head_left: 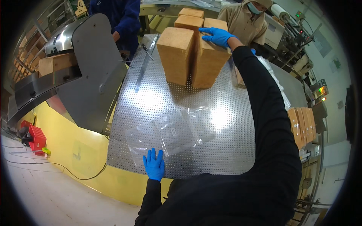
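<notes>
On the perforated metal table (226,150), our left hand (154,165) presses flat on a clear plastic bag (169,132) while our right hand (217,35) rests open atop a loaf (209,64). We judge bagging is starting; next, gripping that loaf firmly.

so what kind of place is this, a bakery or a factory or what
Most likely an industrial bakery's packing line. Tall square bread loaves stand on a perforated steel table, clear plastic bags lie ready, and a grey slicing machine holds another loaf. Both hands wear blue gloves.
</notes>
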`<state>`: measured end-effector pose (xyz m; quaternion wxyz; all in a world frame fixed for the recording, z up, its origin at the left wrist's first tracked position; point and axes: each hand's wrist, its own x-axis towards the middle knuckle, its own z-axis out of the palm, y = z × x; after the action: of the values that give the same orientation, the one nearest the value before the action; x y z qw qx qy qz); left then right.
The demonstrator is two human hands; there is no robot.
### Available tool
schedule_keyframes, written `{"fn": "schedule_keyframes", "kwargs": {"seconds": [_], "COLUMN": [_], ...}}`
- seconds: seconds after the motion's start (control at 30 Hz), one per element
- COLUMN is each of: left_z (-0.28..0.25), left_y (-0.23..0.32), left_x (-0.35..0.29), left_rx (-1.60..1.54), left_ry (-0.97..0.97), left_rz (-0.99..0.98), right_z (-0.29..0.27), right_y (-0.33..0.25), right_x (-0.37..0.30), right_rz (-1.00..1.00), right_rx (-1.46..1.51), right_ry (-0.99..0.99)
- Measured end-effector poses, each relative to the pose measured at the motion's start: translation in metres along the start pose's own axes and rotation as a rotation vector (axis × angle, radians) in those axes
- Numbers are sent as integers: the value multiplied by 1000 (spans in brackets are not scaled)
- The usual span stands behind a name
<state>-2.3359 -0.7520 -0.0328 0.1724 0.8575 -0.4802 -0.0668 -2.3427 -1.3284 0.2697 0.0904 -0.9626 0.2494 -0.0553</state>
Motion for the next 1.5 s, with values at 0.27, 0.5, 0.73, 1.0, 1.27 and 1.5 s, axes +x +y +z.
{"fn": "schedule_keyframes", "kwargs": {"seconds": [0.27,0.5,0.73,1.0,1.27,1.5], "left_z": [1,7,12,-41,-93,-82], "left_y": [-22,-42,-44,109,289,311], "left_x": [16,19,30,134,265,287], "left_rx": [53,39,-223,-790,-1335,-1785], "left_ry": [48,139,301,772,165,-27], "left_rz": [-22,-46,-105,47,394,236], "right_z": [-14,-38,-52,11,74,81], "right_y": [27,15,5,51,15,13], "right_x": [-34,-126,-241,-332,-365,-358], "right_rz": [161,330,593,234,173,277], "right_rx": [1,-38,283,971,1224,1316], "right_ry": [-8,57,-1,477,811,899]}}
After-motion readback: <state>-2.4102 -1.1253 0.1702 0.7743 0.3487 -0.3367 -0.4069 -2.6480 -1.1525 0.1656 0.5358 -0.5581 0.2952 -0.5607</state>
